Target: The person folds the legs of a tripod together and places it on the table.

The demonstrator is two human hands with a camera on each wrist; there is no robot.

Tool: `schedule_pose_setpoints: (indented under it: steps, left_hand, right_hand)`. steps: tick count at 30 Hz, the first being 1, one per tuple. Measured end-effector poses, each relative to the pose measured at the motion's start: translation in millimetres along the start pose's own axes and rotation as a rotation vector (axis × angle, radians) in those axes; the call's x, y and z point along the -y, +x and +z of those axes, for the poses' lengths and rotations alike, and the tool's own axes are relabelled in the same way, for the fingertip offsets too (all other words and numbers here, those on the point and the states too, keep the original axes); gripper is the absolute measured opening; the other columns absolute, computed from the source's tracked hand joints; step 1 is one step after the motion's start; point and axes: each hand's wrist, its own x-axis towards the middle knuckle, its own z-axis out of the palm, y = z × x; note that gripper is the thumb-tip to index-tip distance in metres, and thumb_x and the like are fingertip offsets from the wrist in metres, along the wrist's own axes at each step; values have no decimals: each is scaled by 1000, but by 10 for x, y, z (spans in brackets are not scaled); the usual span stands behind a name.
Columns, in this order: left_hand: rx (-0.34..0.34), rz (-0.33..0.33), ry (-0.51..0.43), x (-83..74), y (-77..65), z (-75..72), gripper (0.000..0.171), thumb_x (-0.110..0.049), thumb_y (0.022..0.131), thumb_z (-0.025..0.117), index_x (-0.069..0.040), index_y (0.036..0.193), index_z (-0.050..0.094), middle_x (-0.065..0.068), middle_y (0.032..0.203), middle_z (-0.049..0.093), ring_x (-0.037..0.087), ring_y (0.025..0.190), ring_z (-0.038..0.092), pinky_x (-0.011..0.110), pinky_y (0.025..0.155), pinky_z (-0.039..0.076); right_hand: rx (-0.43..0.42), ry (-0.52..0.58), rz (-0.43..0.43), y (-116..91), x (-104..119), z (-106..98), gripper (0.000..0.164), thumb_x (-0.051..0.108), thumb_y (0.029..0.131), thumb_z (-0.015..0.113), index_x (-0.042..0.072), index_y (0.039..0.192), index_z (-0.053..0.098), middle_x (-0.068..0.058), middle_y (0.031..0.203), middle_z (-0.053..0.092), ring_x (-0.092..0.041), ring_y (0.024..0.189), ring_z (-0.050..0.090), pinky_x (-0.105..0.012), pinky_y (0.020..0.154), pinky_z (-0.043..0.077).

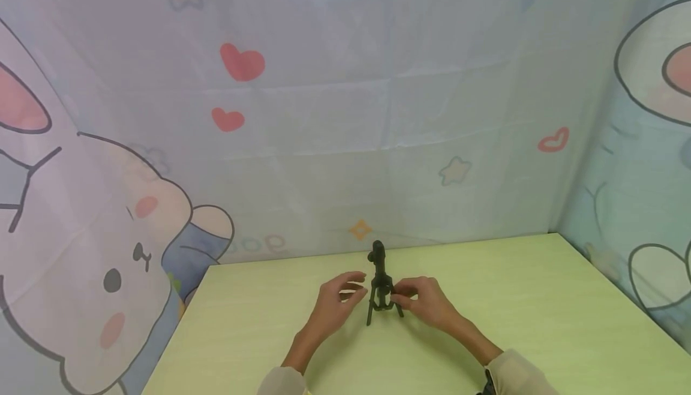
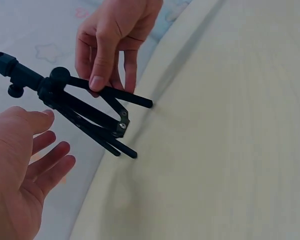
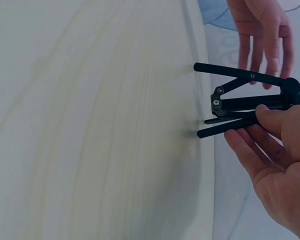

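Note:
A small black tripod (image 1: 379, 261) is on the pale yellow table, its legs spread and a knob showing near the top of its column. My right hand (image 1: 430, 304) pinches one leg between thumb and fingers; the right wrist view shows this grip on the leg (image 3: 233, 127) up close. On the tripod's other side is my left hand (image 1: 330, 304), fingers loosely bent and holding nothing. In the left wrist view the left hand's thumb (image 2: 40, 120) is close beside the column, the fingers spread below it.
The table (image 1: 259, 323) reaches back to a hanging cloth (image 1: 324, 191) printed with hearts, stars and a rabbit. More printed cloth (image 1: 642, 203) hangs along the right side. Shadows of the hands fall on the tabletop.

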Motion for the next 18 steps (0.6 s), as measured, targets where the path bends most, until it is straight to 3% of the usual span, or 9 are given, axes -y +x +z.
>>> schedule_pose_setpoints:
  steps: [5, 11, 18]
  left_hand:
    - [58, -44, 13, 97, -88, 26, 28, -12, 102, 68, -1, 128, 68, 17, 121, 70, 34, 108, 70, 30, 89, 59]
    - [86, -51, 41, 167, -147, 67, 20, -11, 101, 69, -6, 119, 72, 9, 111, 74, 27, 99, 73, 27, 83, 60]
    - [108, -61, 41, 233, -198, 132, 17, -9, 100, 70, -6, 116, 74, 7, 108, 75, 23, 96, 74, 26, 81, 59]
  right_hand:
    - [-2, -1, -5, -3, -18, 7, 8, 9, 96, 74, 6, 102, 79, 1, 94, 78, -11, 84, 73, -34, 81, 59]
    - [-22, 3, -40, -7, -19, 14, 7, 9, 96, 75, 5, 100, 79, 0, 91, 78, -12, 81, 73, -35, 77, 60]
    - [-17, -3, -23, -15, -22, 17, 7, 10, 96, 75, 6, 99, 79, 1, 91, 78, -11, 82, 72, -32, 78, 59]
